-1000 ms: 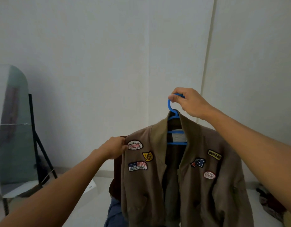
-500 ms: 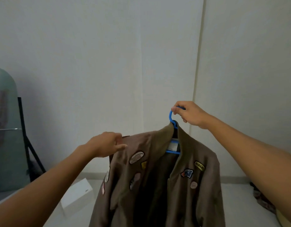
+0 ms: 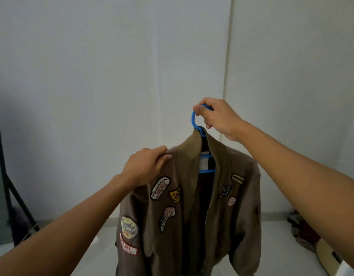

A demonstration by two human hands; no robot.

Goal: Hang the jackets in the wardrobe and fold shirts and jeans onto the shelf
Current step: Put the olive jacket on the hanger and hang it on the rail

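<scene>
A brown jacket [image 3: 237,226] with several sewn patches hangs on a blue plastic hanger [image 3: 194,121] in front of me, held up in the air. My right hand [image 3: 218,118] is closed around the hanger's hook above the collar. At the jacket's left shoulder, my left hand [image 3: 146,166] pinches the fabric. The jacket front hangs open, showing a dark lining and the hanger's crossbar. No wardrobe or shelf is in sight.
White walls meet in a corner behind the jacket. A mirror on a black stand [image 3: 6,186] leans at the far left. A pile of dark clothes [image 3: 303,230] lies on the pale floor at the right, beside a cream-coloured object [image 3: 329,257].
My left hand has moved right and up along the shoulder and now grips the fabric near the collar. The jacket has turned, showing more sleeve patches. The view has shifted.
</scene>
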